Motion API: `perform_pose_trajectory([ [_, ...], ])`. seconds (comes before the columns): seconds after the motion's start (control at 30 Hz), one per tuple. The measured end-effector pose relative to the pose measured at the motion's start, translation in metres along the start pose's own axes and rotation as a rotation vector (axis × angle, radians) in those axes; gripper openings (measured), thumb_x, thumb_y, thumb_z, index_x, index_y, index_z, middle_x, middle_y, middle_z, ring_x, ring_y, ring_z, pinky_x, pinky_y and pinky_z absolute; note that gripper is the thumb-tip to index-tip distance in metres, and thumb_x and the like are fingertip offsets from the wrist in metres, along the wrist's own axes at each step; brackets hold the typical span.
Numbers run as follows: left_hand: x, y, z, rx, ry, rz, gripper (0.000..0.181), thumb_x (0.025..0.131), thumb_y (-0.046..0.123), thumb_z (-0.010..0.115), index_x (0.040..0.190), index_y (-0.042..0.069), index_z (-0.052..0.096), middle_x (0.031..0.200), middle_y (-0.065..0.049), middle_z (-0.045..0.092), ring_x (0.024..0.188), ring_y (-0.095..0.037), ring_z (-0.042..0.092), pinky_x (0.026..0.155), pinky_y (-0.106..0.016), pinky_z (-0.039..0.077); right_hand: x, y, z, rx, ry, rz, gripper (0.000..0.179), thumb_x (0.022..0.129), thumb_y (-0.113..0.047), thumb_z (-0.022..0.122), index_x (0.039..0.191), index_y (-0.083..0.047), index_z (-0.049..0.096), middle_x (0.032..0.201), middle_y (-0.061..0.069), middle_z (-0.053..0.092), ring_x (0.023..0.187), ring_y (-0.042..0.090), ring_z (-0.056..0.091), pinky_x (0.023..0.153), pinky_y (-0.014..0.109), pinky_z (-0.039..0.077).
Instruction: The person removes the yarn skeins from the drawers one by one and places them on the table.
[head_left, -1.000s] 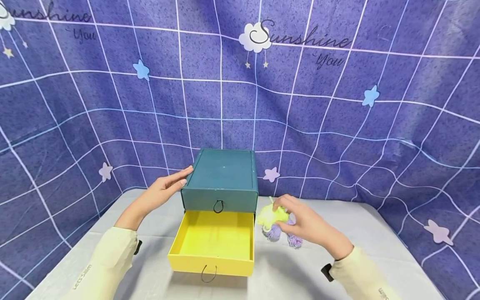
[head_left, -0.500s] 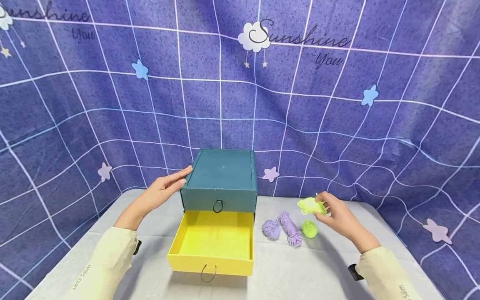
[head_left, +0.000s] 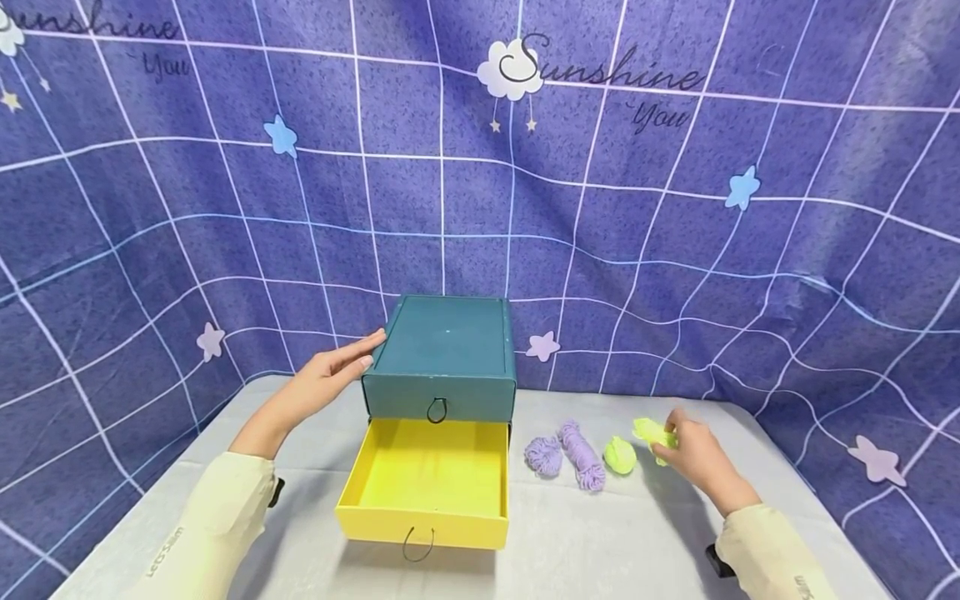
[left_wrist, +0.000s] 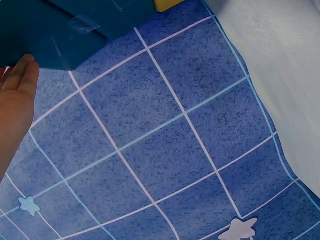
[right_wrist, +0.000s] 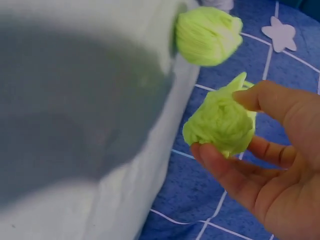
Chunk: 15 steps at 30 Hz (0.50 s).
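Note:
My right hand [head_left: 697,452] pinches a neon yellow-green yarn bundle [right_wrist: 220,122] between thumb and fingers, low over the right side of the table. A round ball of like-coloured yarn [head_left: 619,455] lies just left of it. Further left are a lilac yarn skein [head_left: 582,457] and a lilac yarn ball [head_left: 543,457]. With fairly straight fingers my left hand [head_left: 330,379] rests against the left side of a dark teal drawer box [head_left: 446,342]. Its lower yellow drawer [head_left: 423,529] is pulled out, with bare inner walls and floor showing.
The box stands mid-table on a pale grey cloth [head_left: 585,550]. A purple grid-patterned curtain [head_left: 585,217] with stars and clouds hangs behind and at both sides. Black cord loops [head_left: 437,410] serve as pulls on the drawer fronts.
My right hand has carried the yellow-green yarn bundle from beside the box to the right and then lower, uncovering the lilac yarn and the green ball. My left hand stays put.

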<state>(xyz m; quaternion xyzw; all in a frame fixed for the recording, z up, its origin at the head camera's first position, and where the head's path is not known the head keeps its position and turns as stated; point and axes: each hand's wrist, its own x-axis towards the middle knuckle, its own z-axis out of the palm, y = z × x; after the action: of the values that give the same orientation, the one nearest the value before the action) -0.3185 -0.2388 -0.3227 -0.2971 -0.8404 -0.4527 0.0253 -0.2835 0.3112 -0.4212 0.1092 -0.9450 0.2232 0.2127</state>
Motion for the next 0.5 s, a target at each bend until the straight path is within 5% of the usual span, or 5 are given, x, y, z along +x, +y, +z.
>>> perform_pose_trajectory([
  [0.17, -0.001, 0.000, -0.001, -0.007, -0.009, -0.013, 0.050, 0.104, 0.032, 0.044, 0.151, 0.020, 0.034, 0.157, 0.002, 0.024, 0.144, -0.027, 0.020, 0.111, -0.054, 0.026, -0.002, 0.000, 0.006, -0.056, -0.118, 0.099, 0.031, 0.076, -0.010, 0.074, 0.085, 0.004, 0.048, 0.063, 0.006, 0.048, 0.058, 0.023, 0.048, 0.051, 0.040, 0.044],
  [0.5, -0.001, 0.000, -0.002, -0.008, -0.012, -0.012, 0.050, 0.104, 0.034, 0.044, 0.151, 0.023, 0.033, 0.157, 0.005, 0.024, 0.144, -0.024, 0.020, 0.112, -0.054, 0.026, -0.004, -0.003, 0.016, -0.116, -0.127, 0.157, 0.033, 0.073, -0.010, 0.075, 0.081, 0.006, 0.046, 0.060, 0.009, 0.046, 0.056, 0.026, 0.048, 0.053, 0.046, 0.047],
])
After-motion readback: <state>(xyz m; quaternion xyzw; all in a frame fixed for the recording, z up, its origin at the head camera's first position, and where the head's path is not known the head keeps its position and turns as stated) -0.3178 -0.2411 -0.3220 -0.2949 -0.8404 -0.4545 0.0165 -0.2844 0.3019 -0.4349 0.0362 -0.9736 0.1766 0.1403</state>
